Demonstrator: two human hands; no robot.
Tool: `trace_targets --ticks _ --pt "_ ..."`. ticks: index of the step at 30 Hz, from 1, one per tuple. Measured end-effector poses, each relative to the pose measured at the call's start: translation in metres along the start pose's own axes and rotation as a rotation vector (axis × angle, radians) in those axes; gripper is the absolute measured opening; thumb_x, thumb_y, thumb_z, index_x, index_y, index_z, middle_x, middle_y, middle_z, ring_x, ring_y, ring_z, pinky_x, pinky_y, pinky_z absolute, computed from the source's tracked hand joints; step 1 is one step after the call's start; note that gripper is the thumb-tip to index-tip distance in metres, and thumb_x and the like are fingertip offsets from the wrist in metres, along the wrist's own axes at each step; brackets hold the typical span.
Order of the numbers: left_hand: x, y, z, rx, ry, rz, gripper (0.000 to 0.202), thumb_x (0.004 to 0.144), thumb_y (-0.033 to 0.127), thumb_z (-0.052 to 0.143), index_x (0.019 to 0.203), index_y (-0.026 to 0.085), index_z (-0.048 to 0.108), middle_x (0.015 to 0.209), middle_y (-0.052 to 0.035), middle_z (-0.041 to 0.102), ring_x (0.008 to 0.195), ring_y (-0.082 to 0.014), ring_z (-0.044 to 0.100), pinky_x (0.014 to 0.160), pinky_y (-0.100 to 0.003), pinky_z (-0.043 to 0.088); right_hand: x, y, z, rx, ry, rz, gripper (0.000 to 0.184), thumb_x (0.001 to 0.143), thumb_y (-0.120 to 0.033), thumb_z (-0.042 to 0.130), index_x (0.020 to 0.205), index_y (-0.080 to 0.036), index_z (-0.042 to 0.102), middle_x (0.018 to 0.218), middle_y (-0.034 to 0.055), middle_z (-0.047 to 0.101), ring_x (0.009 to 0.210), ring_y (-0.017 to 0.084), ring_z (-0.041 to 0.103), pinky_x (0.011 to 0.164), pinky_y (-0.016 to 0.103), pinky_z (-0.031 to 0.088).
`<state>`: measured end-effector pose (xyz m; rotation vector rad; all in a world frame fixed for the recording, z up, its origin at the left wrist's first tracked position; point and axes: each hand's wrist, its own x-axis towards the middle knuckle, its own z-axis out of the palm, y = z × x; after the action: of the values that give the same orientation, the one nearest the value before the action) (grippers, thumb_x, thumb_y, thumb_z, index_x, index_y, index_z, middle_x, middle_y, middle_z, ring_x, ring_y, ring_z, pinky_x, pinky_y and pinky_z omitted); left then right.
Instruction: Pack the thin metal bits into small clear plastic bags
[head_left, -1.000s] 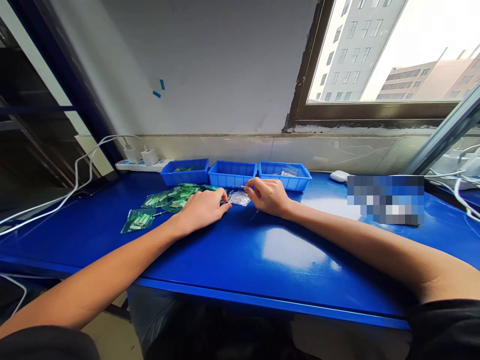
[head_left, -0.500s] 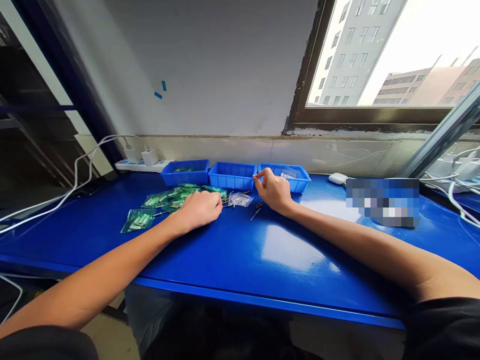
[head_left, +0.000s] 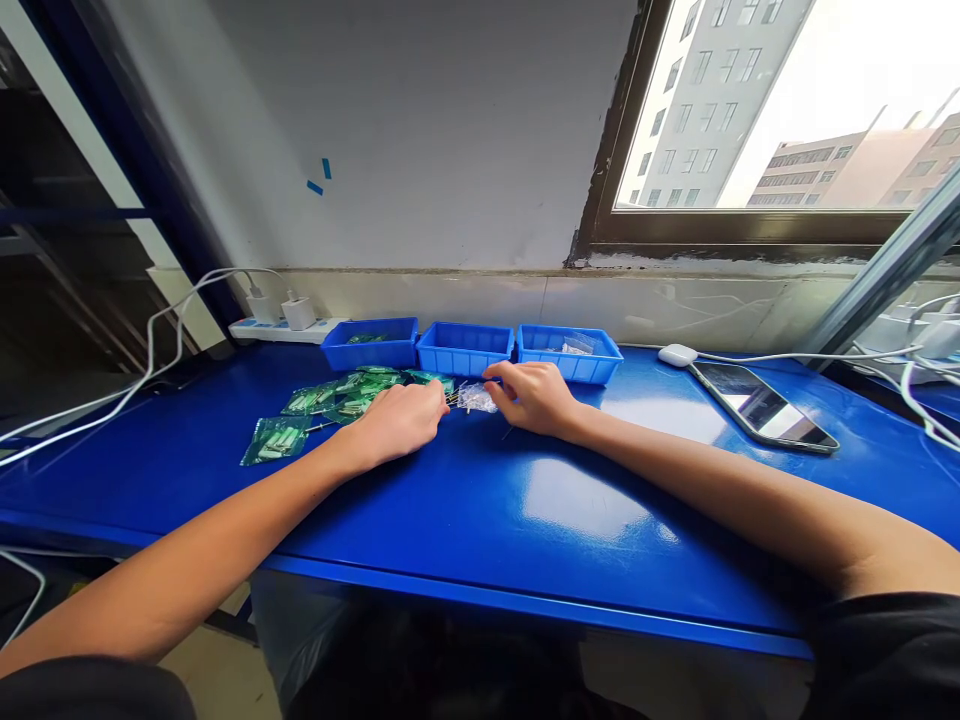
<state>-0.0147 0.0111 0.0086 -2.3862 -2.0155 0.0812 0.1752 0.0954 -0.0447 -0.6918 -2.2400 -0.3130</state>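
My left hand point(head_left: 409, 415) is closed beside the green packets point(head_left: 360, 395), thumb side toward the middle. What its fingers hold, if anything, is hidden. Thin metal pieces point(head_left: 453, 398) show just past its fingertips. A small clear plastic bag point(head_left: 474, 398) lies between my two hands, its contents too small to name. My right hand point(head_left: 536, 398) hovers at that bag's right side with thumb and forefinger apart, nothing visible between them. It hides part of the loose thin pieces on the table. Another green packet point(head_left: 275, 440) of pale sticks lies left of my left hand.
Three blue bins stand along the wall: the left bin point(head_left: 370, 357) with green packets, the middle bin point(head_left: 465, 364), and the right bin point(head_left: 570, 371) with clear bags. A phone point(head_left: 761, 405), white charger point(head_left: 677, 355) and power strip point(head_left: 289, 331) are on the blue table point(head_left: 480, 520).
My right hand has moved left and down from the front of the bins to the clear bag, its fingers parting. My left hand has barely moved.
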Motion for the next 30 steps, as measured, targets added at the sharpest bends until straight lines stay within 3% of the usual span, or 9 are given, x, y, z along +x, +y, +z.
trace_targets --ticks 3,6,12,22,27,30 --pt "0.0011 -0.0012 0.0026 -0.059 0.083 0.046 0.019 0.091 0.027 0.033 0.093 0.018 0.050 0.095 -0.0076 0.066 0.084 -0.0247 0.062 0.067 -0.032 0.041 -0.0016 -0.0090 -0.0022 0.023 -0.002 -0.220 0.026 0.092 -0.032 0.041 0.093 -0.017 0.062 0.077 0.0024 0.067 0.065 0.012 0.059 0.062 0.025 0.037" --pt "0.0024 -0.0012 0.0063 -0.087 0.131 0.086 0.020 0.092 0.030 0.034 0.092 0.019 0.050 0.096 -0.0070 0.065 0.083 -0.0234 0.061 0.066 -0.031 0.040 -0.0016 -0.0117 -0.0033 0.050 -0.036 -0.290 0.023 0.092 -0.029 0.043 0.095 -0.017 0.061 0.080 0.0017 0.067 0.068 0.012 0.060 0.063 0.025 0.038" --pt "0.0033 0.0012 0.0097 -0.138 0.116 0.093 0.018 0.092 0.029 0.035 0.091 0.019 0.050 0.096 -0.0063 0.064 0.083 -0.0235 0.060 0.066 -0.032 0.040 -0.0016 -0.0089 -0.0013 0.031 -0.080 -0.263 0.023 0.093 -0.025 0.038 0.092 -0.016 0.060 0.082 0.0026 0.067 0.068 0.012 0.059 0.060 0.024 0.035" --pt "0.0050 0.0019 0.0081 -0.229 0.232 0.127 0.014 0.087 0.033 0.044 0.088 0.021 0.052 0.089 -0.0020 0.065 0.076 -0.0201 0.060 0.061 -0.029 0.038 -0.0009 -0.0085 -0.0019 0.008 -0.107 -0.140 0.026 0.095 -0.027 0.035 0.087 -0.015 0.057 0.074 0.0029 0.064 0.064 0.011 0.057 0.057 0.024 0.029" --pt "0.0045 0.0014 0.0078 -0.216 0.247 0.131 0.018 0.089 0.031 0.040 0.091 0.022 0.055 0.091 -0.0020 0.066 0.075 -0.0195 0.060 0.061 -0.028 0.038 -0.0013 -0.0107 -0.0043 0.061 -0.115 -0.101 0.021 0.092 -0.031 0.043 0.101 -0.016 0.054 0.075 0.0009 0.064 0.065 0.012 0.058 0.057 0.024 0.029" --pt "0.0046 0.0017 0.0069 -0.211 0.248 0.123 0.021 0.090 0.032 0.037 0.092 0.022 0.056 0.091 -0.0020 0.066 0.075 -0.0198 0.061 0.061 -0.028 0.037 -0.0016 -0.0102 -0.0041 0.080 -0.103 -0.125 0.019 0.092 -0.029 0.043 0.100 -0.016 0.054 0.076 0.0007 0.064 0.066 0.011 0.058 0.058 0.023 0.030"
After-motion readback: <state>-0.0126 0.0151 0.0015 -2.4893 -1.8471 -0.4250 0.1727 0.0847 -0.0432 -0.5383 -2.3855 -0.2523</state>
